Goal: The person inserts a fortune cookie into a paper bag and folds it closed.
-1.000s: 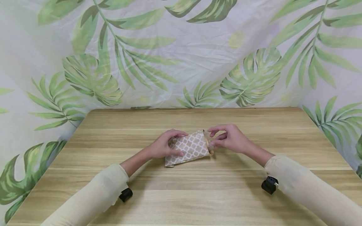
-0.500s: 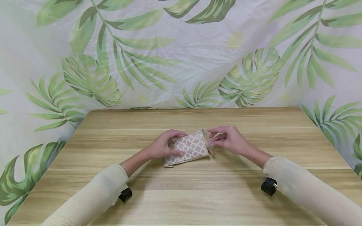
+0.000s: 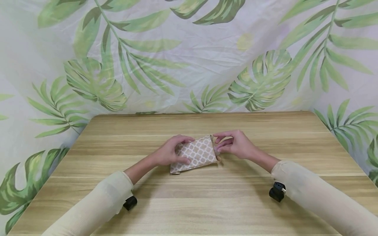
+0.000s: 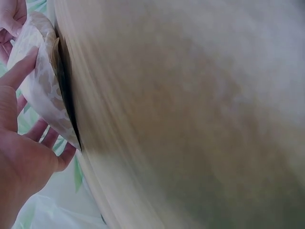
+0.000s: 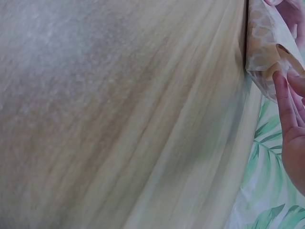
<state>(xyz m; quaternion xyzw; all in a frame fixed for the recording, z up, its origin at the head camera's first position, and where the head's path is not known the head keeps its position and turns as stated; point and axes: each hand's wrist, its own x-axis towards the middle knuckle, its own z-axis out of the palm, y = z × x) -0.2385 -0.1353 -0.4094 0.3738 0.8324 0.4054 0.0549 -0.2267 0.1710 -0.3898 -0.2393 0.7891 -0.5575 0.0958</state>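
Both hands meet over a patterned paper bag [image 3: 196, 154] lying at the middle of the bench [image 3: 206, 203]. From the head view we see our left hand [image 3: 171, 151] curled round the bag's left end, thumb on its top face, while our right hand [image 3: 236, 144] pinches the bag's open right edge. Bare wood lies all round the bag, out to every bench edge.

From the left wrist, our left hand [image 4: 21, 143] cups the bag [image 4: 40, 90], whose edge sits against the bench [image 4: 190, 114].

From the right wrist, our fingers [image 5: 286, 109] touch the bag's [image 5: 264, 47] mouth just past the bench [image 5: 119, 114].
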